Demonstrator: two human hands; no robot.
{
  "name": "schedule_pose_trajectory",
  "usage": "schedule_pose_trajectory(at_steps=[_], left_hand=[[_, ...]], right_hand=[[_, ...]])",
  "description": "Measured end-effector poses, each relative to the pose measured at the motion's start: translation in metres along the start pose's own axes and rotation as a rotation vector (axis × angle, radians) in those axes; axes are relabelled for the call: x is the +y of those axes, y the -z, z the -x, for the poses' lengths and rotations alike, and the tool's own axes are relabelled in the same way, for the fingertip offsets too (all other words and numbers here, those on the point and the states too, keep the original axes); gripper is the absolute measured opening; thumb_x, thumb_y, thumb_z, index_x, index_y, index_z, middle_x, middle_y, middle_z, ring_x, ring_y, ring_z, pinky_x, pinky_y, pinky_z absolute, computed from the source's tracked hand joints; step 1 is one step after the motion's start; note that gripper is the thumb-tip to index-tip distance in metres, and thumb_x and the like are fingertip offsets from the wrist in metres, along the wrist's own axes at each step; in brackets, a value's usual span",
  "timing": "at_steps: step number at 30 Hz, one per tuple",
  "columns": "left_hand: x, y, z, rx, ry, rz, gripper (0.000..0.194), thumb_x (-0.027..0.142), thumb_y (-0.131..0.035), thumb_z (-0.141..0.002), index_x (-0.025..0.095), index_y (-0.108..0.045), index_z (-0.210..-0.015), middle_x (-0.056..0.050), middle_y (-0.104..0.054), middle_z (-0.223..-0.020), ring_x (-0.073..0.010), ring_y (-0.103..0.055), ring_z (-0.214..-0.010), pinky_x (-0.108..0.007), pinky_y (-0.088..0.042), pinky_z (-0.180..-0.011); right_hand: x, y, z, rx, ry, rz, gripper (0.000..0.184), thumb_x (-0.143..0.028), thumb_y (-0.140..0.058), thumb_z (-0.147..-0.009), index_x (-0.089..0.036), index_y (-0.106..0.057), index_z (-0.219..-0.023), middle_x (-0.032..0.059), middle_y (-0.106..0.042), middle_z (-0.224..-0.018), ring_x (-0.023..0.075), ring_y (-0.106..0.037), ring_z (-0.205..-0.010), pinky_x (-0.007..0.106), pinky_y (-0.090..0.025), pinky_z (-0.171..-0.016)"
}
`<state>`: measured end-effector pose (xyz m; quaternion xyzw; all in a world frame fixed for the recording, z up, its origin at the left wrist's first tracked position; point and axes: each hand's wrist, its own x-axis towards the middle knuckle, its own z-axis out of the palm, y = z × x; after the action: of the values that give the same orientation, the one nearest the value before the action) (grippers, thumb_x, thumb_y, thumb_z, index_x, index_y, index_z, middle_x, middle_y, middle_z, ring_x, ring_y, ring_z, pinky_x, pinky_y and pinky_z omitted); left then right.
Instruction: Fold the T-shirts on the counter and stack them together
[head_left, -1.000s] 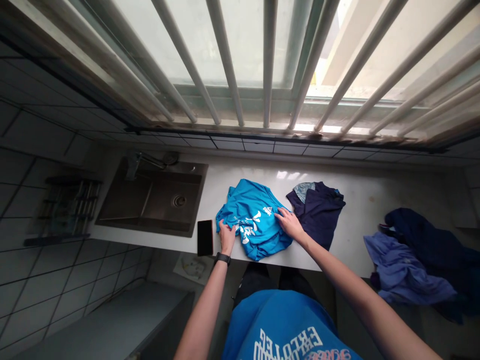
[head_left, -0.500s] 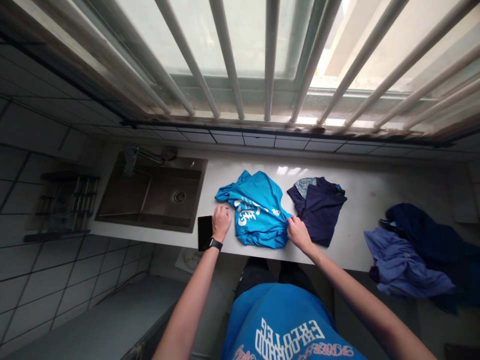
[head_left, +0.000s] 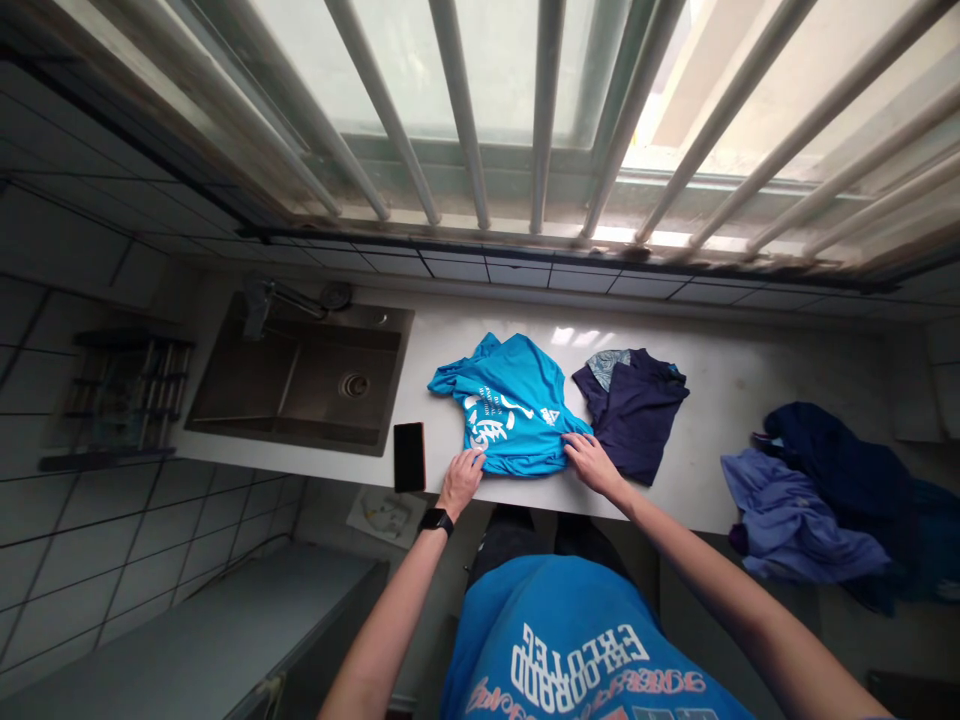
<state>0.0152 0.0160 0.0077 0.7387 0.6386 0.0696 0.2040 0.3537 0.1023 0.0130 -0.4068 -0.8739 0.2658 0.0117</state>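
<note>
the fine lettering (head_left: 491,401) on the bright blue shirt (head_left: 521,372) is too small to read; the rack (head_left: 169,385) at far left is blurred; the window bars (head_left: 547,110) run off the top edge, the worn shirt (head_left: 555,595) off the bottom

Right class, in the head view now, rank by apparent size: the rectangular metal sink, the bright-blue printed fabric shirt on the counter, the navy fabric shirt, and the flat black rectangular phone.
1. Rectangular metal sink
2. Bright-blue printed shirt
3. Navy fabric shirt
4. Flat black phone
</note>
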Motion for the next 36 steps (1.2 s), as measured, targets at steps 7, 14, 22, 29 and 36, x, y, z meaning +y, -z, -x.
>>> schedule_pose_trajectory(at_steps=[7,14,22,29,36], left_hand=[[0.004,0.017,0.007,0.083,0.146,0.072,0.034,0.005,-0.037,-0.089,0.017,-0.065,-0.106,-0.012,-0.068,-0.098,-0.0244,-0.065,-0.099,-0.039,-0.054,-0.094],[0.015,0.049,-0.001,-0.065,0.389,0.173,0.018,0.026,-0.057,-0.088,0.022,-0.065,-0.104,-0.008,-0.071,-0.100,-0.0241,-0.069,-0.093,-0.031,-0.054,-0.079],[-0.010,0.124,-0.049,0.312,0.499,0.200,0.012,0.028,-0.059,-0.089,0.020,-0.065,-0.096,-0.005,-0.071,-0.087,-0.0211,-0.068,-0.084,-0.028,-0.050,-0.080],[-0.045,0.112,-0.139,0.299,0.648,0.206,0.042,0.030,-0.056,-0.093,0.010,-0.057,-0.130,-0.021,-0.065,-0.125,-0.0303,-0.063,-0.120,-0.040,-0.049,-0.102],[-0.052,0.060,-0.107,0.024,0.397,0.014,0.063,0.041,-0.065,-0.089,0.020,-0.052,-0.147,-0.019,-0.037,-0.161,-0.0427,-0.035,-0.148,-0.056,-0.041,-0.114]], right_hand=[[-0.003,-0.017,-0.005,0.103,-0.234,-0.241,0.042,-0.013,-0.024,-0.097,-0.015,-0.061,-0.119,0.0110,-0.072,-0.091,0.0233,-0.069,-0.087,0.042,-0.052,-0.096],[-0.018,-0.001,-0.031,-0.032,-0.418,-0.432,0.034,-0.027,-0.034,-0.100,-0.018,-0.064,-0.113,0.0091,-0.073,-0.087,0.0237,-0.070,-0.079,0.033,-0.052,-0.077],[-0.011,0.102,-0.106,-0.019,-0.216,-0.511,0.032,-0.037,-0.048,-0.099,-0.017,-0.072,-0.090,0.0052,-0.073,-0.084,0.0206,-0.066,-0.078,0.028,-0.049,-0.078],[-0.034,0.108,-0.199,0.144,-0.465,-0.099,0.044,-0.013,-0.036,-0.100,-0.007,-0.056,-0.138,0.0228,-0.062,-0.130,0.0304,-0.059,-0.120,0.041,-0.045,-0.102],[-0.074,0.021,-0.152,0.001,-0.309,-0.058,0.058,-0.020,-0.049,-0.095,-0.022,-0.046,-0.153,0.0152,-0.029,-0.166,0.0361,-0.027,-0.152,0.059,-0.035,-0.116]])
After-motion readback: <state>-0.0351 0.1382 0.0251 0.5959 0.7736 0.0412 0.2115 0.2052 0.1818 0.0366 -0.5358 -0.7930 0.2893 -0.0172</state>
